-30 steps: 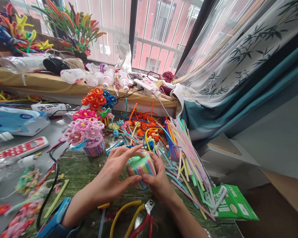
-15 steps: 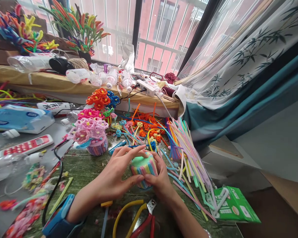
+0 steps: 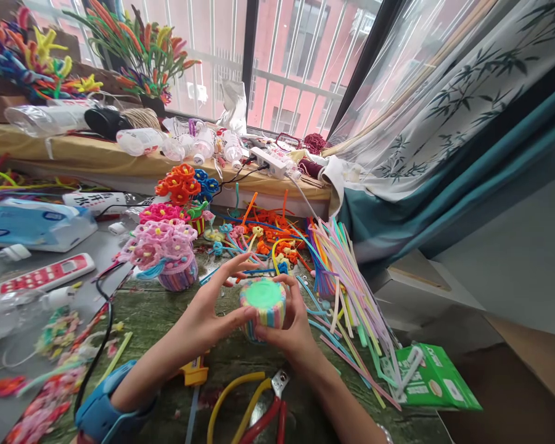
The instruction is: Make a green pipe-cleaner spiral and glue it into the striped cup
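A small round pot (image 3: 264,308) wrapped in pastel-striped fuzzy stems, with a smooth mint-green top, sits in my right hand (image 3: 296,324). The fingers of that hand curl round its right side, the thumb across the front. My left hand (image 3: 213,305) is spread at the pot's left, its thumb touching the front edge and its fingers raised apart behind. Below lie pliers (image 3: 280,388) with red-and-yellow handles, and a glue gun's yellow tip (image 3: 195,373) partly under my left forearm. A similar striped pot (image 3: 179,274) full of pink fuzzy flowers stands to the left.
Pastel fuzzy stems (image 3: 351,296) and a green packet (image 3: 437,376) lie on the right. Orange flower pieces (image 3: 272,228) are scattered behind. A black cable (image 3: 102,333), a tissue pack (image 3: 37,223) and plastic bottles are on the left. A power strip (image 3: 268,161) rests on the sill.
My left fingers have lifted off the pot's top and spread to the left. The pot has tipped so its green top shows more fully, still in my right hand.
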The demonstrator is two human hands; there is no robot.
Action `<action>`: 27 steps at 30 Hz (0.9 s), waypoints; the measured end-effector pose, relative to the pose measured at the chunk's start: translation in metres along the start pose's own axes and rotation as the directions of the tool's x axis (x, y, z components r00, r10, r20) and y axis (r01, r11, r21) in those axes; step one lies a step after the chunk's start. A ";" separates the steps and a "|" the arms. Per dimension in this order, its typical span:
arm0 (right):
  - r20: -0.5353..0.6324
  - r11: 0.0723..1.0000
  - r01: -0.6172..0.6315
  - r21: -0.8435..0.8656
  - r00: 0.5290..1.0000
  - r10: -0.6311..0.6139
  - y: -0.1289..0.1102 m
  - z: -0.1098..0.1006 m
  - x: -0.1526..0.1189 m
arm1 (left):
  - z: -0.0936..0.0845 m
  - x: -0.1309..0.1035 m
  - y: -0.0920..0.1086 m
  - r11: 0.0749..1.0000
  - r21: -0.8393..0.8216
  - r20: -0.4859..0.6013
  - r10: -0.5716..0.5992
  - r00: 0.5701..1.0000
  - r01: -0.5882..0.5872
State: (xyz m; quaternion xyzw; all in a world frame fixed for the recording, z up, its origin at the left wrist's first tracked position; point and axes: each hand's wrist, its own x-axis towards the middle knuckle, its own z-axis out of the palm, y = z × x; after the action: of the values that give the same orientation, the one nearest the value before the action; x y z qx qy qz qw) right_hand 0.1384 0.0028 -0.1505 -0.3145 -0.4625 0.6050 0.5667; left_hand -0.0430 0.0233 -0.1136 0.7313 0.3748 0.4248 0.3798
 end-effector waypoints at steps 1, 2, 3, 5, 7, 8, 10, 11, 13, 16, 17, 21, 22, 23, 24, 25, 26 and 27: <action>-0.026 0.999 0.028 -0.038 0.999 -0.029 0.001 0.000 0.001 | 0.001 0.000 -0.002 0.999 -0.004 0.014 -0.032 0.999 0.033; -0.049 0.995 0.060 -0.075 0.997 -0.064 0.003 -0.001 0.001 | 0.002 0.001 -0.003 0.998 -0.004 0.028 -0.062 0.998 0.062; -0.070 0.990 0.095 -0.108 0.992 -0.103 0.004 -0.001 0.002 | 0.003 0.001 -0.005 0.996 -0.004 0.042 -0.090 0.995 0.091; -0.099 0.976 0.155 -0.153 0.980 -0.171 0.008 -0.002 0.003 | 0.008 0.000 -0.007 0.992 0.000 0.063 -0.126 0.990 0.126; -0.106 0.967 0.186 -0.177 0.973 -0.206 0.010 -0.003 0.002 | 0.012 -0.001 -0.007 0.992 0.011 0.062 -0.125 0.990 0.124; -0.100 0.966 0.187 -0.181 0.973 -0.207 0.011 -0.003 0.001 | 0.013 -0.001 -0.007 0.993 0.016 0.056 -0.117 0.992 0.117; -0.078 0.970 0.167 -0.178 0.980 -0.183 0.010 -0.002 0.000 | 0.014 -0.002 -0.005 0.995 0.019 0.046 -0.102 0.994 0.101; -0.069 0.972 0.157 -0.175 0.983 -0.171 0.009 -0.002 0.000 | 0.014 -0.002 -0.004 0.995 0.014 0.044 -0.096 0.994 0.095; -0.056 0.974 0.136 -0.179 0.987 -0.148 0.007 -0.002 0.000 | 0.012 -0.003 -0.004 0.996 -0.009 0.052 -0.087 0.995 0.088; -0.002 0.982 0.049 -0.183 0.999 -0.050 0.004 -0.005 0.002 | 0.007 -0.003 -0.005 0.990 -0.075 0.059 -0.118 0.991 0.122; 0.027 0.986 0.002 -0.166 1.000 0.003 0.004 -0.007 0.002 | 0.006 -0.002 -0.005 0.980 -0.124 0.060 -0.149 0.987 0.156; 0.110 0.989 -0.144 0.024 0.984 0.140 0.005 -0.010 0.003 | 0.003 0.001 0.000 0.866 -0.376 0.077 -0.327 0.942 0.331; 0.111 0.982 -0.173 0.077 0.980 0.164 0.006 -0.010 0.003 | 0.003 0.002 0.002 0.838 -0.410 0.066 -0.367 0.928 0.361; 0.109 0.973 -0.200 0.116 0.976 0.187 0.006 -0.010 0.003 | 0.003 0.002 0.004 0.821 -0.425 0.045 -0.401 0.915 0.381; 0.105 0.964 -0.225 0.140 0.972 0.211 0.005 -0.010 0.003 | 0.004 0.003 0.006 0.814 -0.427 0.020 -0.427 0.904 0.394; 0.104 0.957 -0.247 0.151 0.967 0.233 0.005 -0.010 0.003 | 0.004 0.003 0.008 0.813 -0.421 -0.008 -0.447 0.895 0.403; 0.109 0.953 -0.262 0.152 0.963 0.247 0.004 -0.010 0.003 | 0.005 0.003 0.009 0.814 -0.412 -0.030 -0.462 0.887 0.410; 0.120 0.952 -0.269 0.146 0.960 0.253 0.003 -0.010 0.003 | 0.006 0.003 0.010 0.813 -0.404 -0.043 -0.474 0.880 0.418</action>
State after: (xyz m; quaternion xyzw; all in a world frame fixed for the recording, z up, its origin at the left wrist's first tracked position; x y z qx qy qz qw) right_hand 0.1454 0.0077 -0.1569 -0.2955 -0.3941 0.7249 0.4816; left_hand -0.0346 0.0206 -0.1062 0.5021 0.4716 0.4392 0.5768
